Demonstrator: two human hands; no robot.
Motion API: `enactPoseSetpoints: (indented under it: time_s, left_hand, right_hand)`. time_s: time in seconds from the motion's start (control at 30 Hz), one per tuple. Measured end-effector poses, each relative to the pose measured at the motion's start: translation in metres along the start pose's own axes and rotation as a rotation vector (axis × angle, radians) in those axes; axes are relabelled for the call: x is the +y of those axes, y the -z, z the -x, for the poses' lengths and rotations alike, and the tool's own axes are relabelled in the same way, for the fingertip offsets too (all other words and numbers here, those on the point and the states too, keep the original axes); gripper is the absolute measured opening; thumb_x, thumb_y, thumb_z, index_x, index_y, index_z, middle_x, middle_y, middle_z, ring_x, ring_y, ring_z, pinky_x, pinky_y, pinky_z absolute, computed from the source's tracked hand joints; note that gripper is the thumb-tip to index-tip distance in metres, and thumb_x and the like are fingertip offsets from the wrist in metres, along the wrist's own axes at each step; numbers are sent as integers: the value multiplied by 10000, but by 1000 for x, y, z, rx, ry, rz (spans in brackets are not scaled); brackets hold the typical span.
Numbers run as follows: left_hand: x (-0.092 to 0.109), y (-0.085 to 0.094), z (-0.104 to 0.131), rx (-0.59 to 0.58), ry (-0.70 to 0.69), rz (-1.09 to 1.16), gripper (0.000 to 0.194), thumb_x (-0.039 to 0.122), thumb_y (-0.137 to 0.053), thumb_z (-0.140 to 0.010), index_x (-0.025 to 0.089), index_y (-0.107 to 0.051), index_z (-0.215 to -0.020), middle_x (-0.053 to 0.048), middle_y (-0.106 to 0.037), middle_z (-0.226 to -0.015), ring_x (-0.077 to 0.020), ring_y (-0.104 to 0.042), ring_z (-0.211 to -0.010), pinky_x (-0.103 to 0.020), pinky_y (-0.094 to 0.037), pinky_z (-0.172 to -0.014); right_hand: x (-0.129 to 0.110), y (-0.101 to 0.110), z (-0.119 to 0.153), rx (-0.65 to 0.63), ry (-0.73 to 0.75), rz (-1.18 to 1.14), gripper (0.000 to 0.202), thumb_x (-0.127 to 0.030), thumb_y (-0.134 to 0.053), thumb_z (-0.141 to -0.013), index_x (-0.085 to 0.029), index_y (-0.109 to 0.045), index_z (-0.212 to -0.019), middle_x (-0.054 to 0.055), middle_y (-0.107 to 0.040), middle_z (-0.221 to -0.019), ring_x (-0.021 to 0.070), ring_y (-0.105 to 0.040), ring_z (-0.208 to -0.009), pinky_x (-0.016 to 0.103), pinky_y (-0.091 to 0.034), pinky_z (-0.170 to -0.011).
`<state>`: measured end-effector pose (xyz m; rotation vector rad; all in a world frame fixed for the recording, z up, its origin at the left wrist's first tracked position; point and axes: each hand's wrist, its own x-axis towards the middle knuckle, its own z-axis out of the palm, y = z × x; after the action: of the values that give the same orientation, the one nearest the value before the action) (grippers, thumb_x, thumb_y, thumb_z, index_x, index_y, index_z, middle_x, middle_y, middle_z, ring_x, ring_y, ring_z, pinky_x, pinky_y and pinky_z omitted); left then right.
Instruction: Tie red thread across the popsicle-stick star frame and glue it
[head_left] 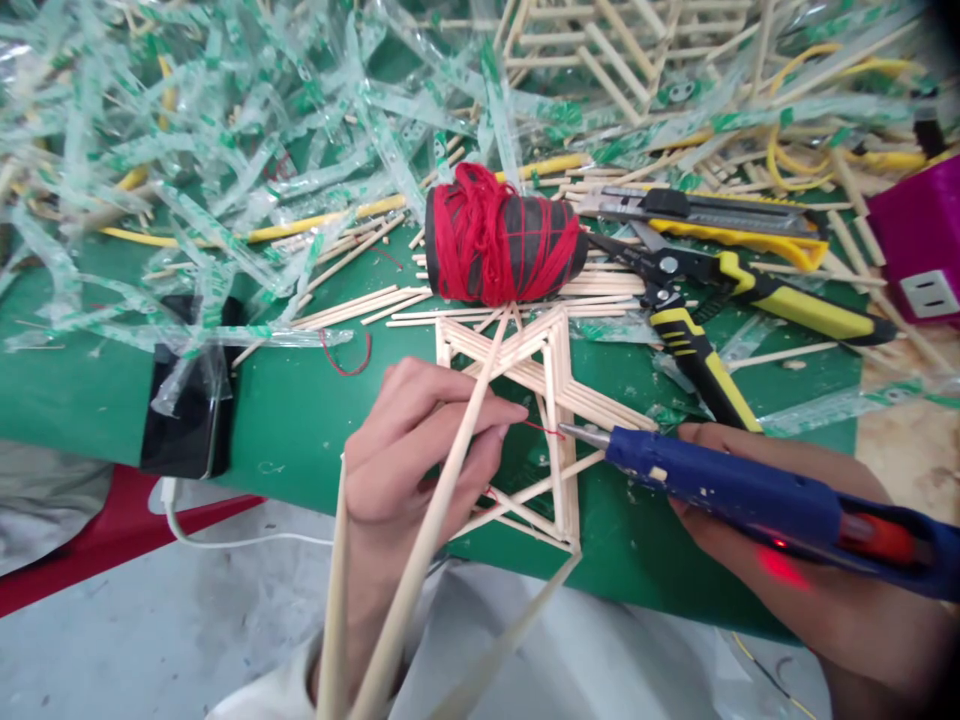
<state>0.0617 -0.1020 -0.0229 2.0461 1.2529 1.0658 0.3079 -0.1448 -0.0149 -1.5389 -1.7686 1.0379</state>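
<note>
A star-shaped frame of thin wooden sticks (pixel 564 440) rests near the table's front edge, with longer sticks rising from it towards me. My left hand (pixel 427 450) reaches in among these sticks, its fingers closed on a short red thread (pixel 541 428). In my right hand (pixel 780 540) is a blue glue gun (pixel 720 470) with a red light glowing on its side. Its metal nozzle points left and meets or nearly meets the thread's end beside an inner stick. Behind the star lies a dark spool wound with red yarn (pixel 495 240).
Yellow-black pliers (pixel 720 300) and a utility knife (pixel 705 215) lie right of the spool. A black phone (pixel 187 390) with a white cable sits at left. Plastic wrappers (pixel 225 130) and loose sticks (pixel 615 60) cover the back. A purple box (pixel 919 240) stands at right.
</note>
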Motion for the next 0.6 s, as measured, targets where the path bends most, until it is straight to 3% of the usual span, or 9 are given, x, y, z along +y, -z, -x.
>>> enactPoseSetpoints:
  time_s: [0.6]
  left_hand:
    - [-2, -1, 0, 13, -15, -9, 248, -14, -674, -845, 200, -721, -959, -19, -704, -895, -143, -600, -793, -331, -491, -706]
  right_hand:
    - [-8, 2, -14, -7, 33, -6, 264, -95, -535, -692, -242, -323, -637, -89, -380, -450, 106, -390, -331, 189, -320, -289]
